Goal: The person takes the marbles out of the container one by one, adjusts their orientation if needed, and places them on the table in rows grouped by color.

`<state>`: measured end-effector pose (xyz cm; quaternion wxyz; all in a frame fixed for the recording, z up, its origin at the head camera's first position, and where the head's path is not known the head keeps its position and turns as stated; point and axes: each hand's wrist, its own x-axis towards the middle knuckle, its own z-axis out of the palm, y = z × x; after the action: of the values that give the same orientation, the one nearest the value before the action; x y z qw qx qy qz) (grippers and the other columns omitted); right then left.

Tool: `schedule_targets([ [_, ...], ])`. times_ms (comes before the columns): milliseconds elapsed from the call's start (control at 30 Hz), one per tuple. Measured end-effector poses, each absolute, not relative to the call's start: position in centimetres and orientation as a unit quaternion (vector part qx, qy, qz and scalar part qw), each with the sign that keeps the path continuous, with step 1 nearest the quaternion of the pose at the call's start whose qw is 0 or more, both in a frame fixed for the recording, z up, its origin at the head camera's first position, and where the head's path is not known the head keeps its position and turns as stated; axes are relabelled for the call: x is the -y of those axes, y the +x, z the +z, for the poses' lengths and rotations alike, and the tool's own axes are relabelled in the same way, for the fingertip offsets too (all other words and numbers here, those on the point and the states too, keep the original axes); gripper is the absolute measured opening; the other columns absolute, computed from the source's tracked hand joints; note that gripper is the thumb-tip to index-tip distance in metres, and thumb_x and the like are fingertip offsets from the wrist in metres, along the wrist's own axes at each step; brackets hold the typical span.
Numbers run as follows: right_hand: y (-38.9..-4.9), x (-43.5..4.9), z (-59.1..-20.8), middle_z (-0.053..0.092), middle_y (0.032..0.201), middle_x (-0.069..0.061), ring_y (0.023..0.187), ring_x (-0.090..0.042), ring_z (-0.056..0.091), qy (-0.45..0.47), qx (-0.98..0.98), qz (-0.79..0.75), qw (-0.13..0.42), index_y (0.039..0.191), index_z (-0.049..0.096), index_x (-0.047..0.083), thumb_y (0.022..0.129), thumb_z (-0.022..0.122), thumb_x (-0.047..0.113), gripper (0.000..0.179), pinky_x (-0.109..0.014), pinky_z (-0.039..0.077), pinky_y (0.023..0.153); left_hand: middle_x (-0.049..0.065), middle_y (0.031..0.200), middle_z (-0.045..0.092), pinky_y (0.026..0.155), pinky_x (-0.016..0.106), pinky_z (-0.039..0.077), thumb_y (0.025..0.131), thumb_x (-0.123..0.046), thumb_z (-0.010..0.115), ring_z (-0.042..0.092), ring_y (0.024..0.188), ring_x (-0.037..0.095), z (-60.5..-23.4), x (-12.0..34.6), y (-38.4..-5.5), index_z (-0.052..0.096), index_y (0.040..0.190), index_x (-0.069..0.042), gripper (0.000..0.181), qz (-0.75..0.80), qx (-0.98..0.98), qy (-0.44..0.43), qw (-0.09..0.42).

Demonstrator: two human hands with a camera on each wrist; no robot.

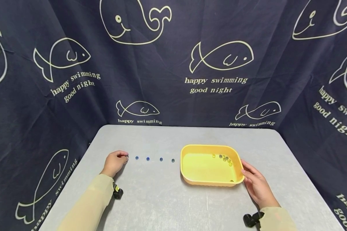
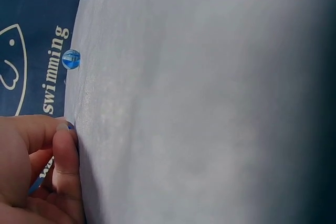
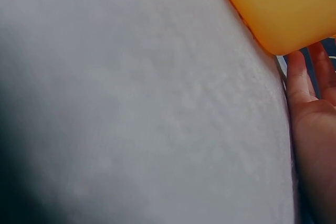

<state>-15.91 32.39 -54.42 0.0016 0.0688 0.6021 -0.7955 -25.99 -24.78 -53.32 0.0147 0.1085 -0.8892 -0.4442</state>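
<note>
My left hand (image 1: 115, 163) is at the left end of a row of glass marbles on the table. Its thumb and fingertips pinch a small blue marble (image 2: 70, 126), mostly hidden by the fingers. Rightward from it the row continues with a blue marble (image 1: 137, 158), another blue marble (image 1: 148, 158), a third blue marble (image 1: 161, 159) and a darker marble (image 1: 173, 160). My right hand (image 1: 258, 183) touches the outer right side of a yellow tray (image 1: 209, 183) with extended fingers. Inside the tray, several yellowish and dark marbles (image 1: 230, 164) gather near the right wall.
A pale grey table (image 1: 167, 205) carries everything. Behind it and along both sides hangs a dark blue curtain (image 1: 173, 64) printed with fish, whales and lettering. Each wrist wears a small black camera, such as the left wrist camera (image 1: 118, 193).
</note>
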Motion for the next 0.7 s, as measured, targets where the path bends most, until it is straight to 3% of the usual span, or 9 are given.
schedule_targets([
  [467, -15.8, -32.5, -54.4, 0.053, 0.141, 0.01, 0.122, 0.002, 0.057, 0.075, -0.601, -0.796, 0.004, 0.157, 0.041, 0.004, 0.102, 0.065, 0.011, 0.06, -0.021, 0.048, 0.099, 0.012, 0.093, 0.067, 0.068, 0.026, 0.055, 0.094, -0.005, 0.066, 0.065, 0.078, 0.017, -52.9, 24.7, -26.0, 0.069, 0.112, 0.005, 0.021, -0.529, 0.84, 0.117, 0.011],
  [700, -15.9, -32.5, -54.3, 0.054, 0.14, 0.012, 0.123, 0.001, 0.057, 0.062, -0.598, -0.799, 0.003, 0.156, 0.045, 0.007, 0.103, 0.064, 0.009, 0.056, -0.022, 0.048, 0.1, 0.01, 0.09, 0.067, 0.069, 0.032, 0.057, 0.094, -0.006, 0.066, 0.065, 0.078, 0.019, -51.4, 23.1, -25.8, 0.068, 0.116, 0.007, 0.026, -0.562, 0.822, 0.087, 0.016],
])
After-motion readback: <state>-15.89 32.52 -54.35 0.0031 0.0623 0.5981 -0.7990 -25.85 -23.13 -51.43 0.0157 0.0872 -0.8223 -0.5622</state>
